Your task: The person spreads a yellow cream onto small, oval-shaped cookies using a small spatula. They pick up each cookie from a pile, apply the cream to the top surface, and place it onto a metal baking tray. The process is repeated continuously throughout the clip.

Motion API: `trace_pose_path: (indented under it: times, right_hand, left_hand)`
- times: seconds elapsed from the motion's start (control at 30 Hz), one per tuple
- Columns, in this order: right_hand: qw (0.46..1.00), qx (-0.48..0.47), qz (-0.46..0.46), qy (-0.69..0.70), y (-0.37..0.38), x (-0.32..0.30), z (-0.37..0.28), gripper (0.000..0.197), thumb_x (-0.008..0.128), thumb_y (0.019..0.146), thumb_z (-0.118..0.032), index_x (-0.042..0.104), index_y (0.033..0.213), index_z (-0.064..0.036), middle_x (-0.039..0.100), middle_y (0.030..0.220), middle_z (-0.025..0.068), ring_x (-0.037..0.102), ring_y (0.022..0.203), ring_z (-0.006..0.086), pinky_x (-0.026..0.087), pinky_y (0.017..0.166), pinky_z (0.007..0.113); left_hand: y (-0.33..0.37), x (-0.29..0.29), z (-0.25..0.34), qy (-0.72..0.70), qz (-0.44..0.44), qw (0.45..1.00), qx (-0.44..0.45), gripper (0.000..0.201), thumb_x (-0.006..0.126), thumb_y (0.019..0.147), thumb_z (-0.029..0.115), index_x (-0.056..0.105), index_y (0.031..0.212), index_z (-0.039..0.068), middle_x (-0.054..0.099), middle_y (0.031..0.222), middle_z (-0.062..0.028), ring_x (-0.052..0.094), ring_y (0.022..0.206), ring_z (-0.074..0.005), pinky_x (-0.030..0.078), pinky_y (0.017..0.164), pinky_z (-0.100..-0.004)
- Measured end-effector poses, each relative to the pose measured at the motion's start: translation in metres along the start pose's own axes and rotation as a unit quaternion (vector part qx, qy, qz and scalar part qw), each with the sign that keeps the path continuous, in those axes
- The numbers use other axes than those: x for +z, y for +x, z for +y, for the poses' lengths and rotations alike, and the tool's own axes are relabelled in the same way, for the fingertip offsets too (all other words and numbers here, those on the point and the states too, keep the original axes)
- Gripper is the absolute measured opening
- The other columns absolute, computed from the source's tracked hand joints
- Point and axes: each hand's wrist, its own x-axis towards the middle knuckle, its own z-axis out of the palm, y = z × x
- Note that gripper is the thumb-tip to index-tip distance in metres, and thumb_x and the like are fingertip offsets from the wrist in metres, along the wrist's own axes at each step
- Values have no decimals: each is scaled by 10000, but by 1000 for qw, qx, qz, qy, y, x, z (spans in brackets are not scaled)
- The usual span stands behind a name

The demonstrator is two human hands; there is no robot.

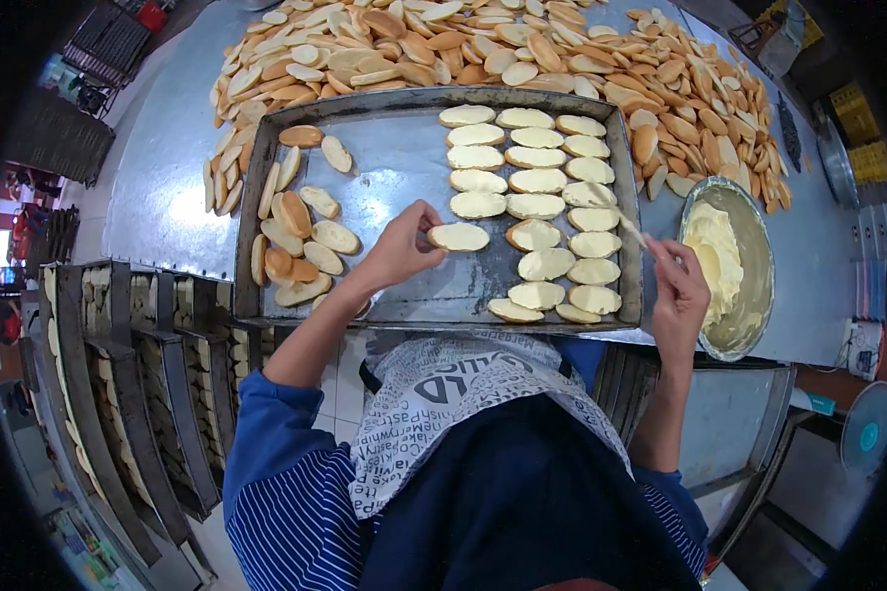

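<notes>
My left hand point(402, 248) pinches the end of a bread slice point(460, 236) with a pale, coated top, inside a large metal tray point(365, 320). My right hand point(682, 295) is closed round a thin spreading knife point(632, 229) above the tray's right edge; its blade is hard to make out against the bread. Rows of cream-topped bread slices point(535, 207) fill the tray's right half. Plain bread slices point(294, 213) lie loosely along its left side, some crust up. Right of the tray stands an oval bowl point(765, 266) of pale yellow cream point(712, 258).
A wide heap of bread slices point(434, 49) covers the metal table point(158, 212) behind the tray. Racks of filled trays point(128, 394) stand low at my left. A round fan-like object point(867, 426) is at the far right.
</notes>
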Motion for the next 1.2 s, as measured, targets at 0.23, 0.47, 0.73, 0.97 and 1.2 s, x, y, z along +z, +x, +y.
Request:
trace_pose_path:
  times: [0.23,0.47,0.73,0.97,1.2]
  right_hand:
    - [995,38,73,-56,-10,-35,24,415,464,797,151,653,1112,-42,602,959,73,565,860,150,436,711,264]
    - [896,197,-26,-398,-1,-97,55,305,535,809,3,676,1061,-95,652,885,160,614,811,322,461,723,341]
    - [946,193,-152,-212,19,-114,92,272,571,808,-35,670,1062,-32,684,835,136,626,761,239,456,710,326]
    - [948,295,-26,-117,14,-139,90,272,553,836,-47,665,1081,-7,630,742,19,426,535,54,349,488,212]
    - [940,335,30,-55,9,-135,85,271,556,832,-45,677,1074,-40,659,770,36,457,535,67,374,495,228]
  left_hand:
    - [17,23,3,229,108,961,110,415,761,656,108,496,970,51,512,964,-99,546,855,-263,469,733,-352]
    - [-8,-45,-2,393,191,898,51,182,603,756,25,553,930,41,610,819,-116,583,811,-319,464,738,-407]
    - [-56,-101,-10,547,69,833,-46,334,704,630,55,591,938,116,597,1010,-57,521,1037,-267,402,877,-420]
    - [-34,-94,-17,276,223,933,64,284,646,804,58,426,983,42,567,845,-167,579,762,-343,454,652,-353]
    - [0,-37,13,-196,149,969,33,303,376,982,339,387,1107,64,532,949,-70,530,768,-139,433,643,-282]
